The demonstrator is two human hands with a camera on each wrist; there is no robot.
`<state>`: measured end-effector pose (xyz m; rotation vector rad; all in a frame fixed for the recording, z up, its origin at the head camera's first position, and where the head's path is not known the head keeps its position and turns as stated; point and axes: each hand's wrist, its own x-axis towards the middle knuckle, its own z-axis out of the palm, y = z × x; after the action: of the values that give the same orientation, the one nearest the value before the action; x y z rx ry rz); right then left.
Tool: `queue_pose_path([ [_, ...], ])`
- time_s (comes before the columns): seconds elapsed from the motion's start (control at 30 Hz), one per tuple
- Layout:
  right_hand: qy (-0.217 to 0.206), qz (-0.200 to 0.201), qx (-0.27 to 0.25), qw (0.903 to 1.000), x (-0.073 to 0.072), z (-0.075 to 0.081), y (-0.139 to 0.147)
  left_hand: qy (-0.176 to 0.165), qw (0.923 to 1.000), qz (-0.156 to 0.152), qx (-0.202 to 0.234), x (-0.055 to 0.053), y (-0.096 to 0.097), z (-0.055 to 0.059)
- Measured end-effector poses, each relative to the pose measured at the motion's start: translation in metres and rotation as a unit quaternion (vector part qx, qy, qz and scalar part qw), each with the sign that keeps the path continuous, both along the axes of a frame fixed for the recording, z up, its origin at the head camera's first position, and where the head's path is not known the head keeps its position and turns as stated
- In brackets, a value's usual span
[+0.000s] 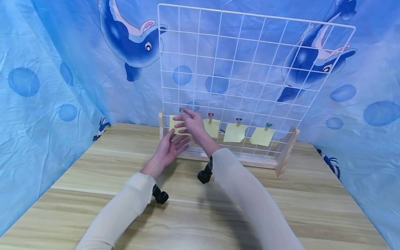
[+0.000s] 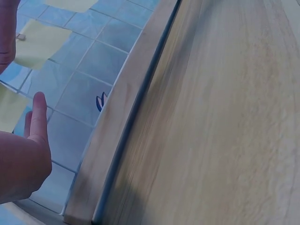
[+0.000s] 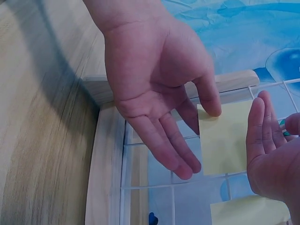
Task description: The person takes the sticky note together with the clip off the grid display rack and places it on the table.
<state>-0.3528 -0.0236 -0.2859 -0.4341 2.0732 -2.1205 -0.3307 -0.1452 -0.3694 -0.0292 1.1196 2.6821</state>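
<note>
Four square pale-yellow paper notes (image 1: 235, 132) already hung on the white wire grid (image 1: 256, 15), mid-frame; by the leftmost note (image 3: 224, 140), my left hand (image 1: 170, 149) and right hand (image 1: 194, 125) spread loosely, gripping nothing. Perhaps only straightening remained.

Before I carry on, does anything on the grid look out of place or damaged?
Slightly: in the head view, the rightmost yellow note and the note to its left each seem to have a curled lower corner, so their outlines look uneven.
</note>
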Motion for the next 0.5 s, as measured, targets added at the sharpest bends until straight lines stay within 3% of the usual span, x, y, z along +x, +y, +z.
queue_pose_path([
  [0.5,-0.014,-0.003,-0.013,0.9998,0.0029,0.0013,0.0,-0.027,0.9972,0.045,0.053,0.0039,0.0084,0.0024],
])
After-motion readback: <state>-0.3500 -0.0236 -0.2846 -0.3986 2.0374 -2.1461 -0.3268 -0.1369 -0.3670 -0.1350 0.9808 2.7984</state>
